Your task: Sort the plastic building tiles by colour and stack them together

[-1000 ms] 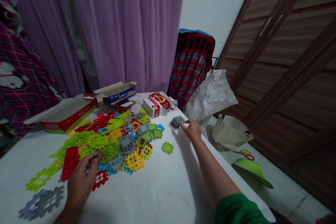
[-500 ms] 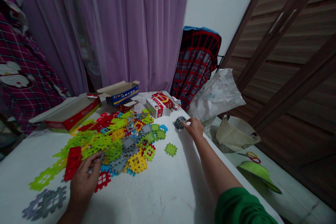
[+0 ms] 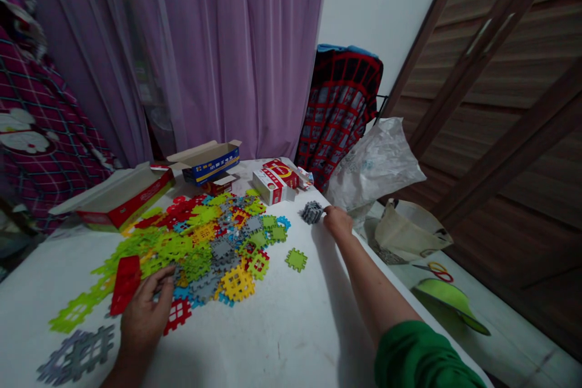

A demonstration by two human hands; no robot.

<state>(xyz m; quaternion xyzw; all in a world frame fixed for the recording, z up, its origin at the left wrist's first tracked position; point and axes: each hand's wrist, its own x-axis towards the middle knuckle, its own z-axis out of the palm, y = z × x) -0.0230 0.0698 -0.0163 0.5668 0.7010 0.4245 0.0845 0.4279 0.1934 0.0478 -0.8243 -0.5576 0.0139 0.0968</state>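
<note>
My left hand (image 3: 148, 306) rests low at the near left of a pile of interlocking plastic tiles (image 3: 200, 248). Its fingers are bent but apart, and nothing shows in them. A flat red piece (image 3: 126, 285) lies against its left side, and a red window tile (image 3: 177, 314) is just to its right. At the table's right edge, my right hand (image 3: 337, 222) is closed beside a small cluster of grey tiles (image 3: 312, 212). The fingertips face away, so whatever they pinch is hidden. A single green tile (image 3: 296, 259) lies flat between pile and right arm.
Grey window tiles (image 3: 77, 351) lie at the near left. An open red box (image 3: 131, 200), an open blue box (image 3: 211, 163) and red-white boxes (image 3: 275, 185) stand at the back. Past the right edge are a plastic bag (image 3: 377, 160), scissors (image 3: 439, 273) and a green visor (image 3: 448, 303).
My right hand has drawn slightly right from the grey cluster, its fingers now more curled, and more of the cluster shows. My left hand stays in place.
</note>
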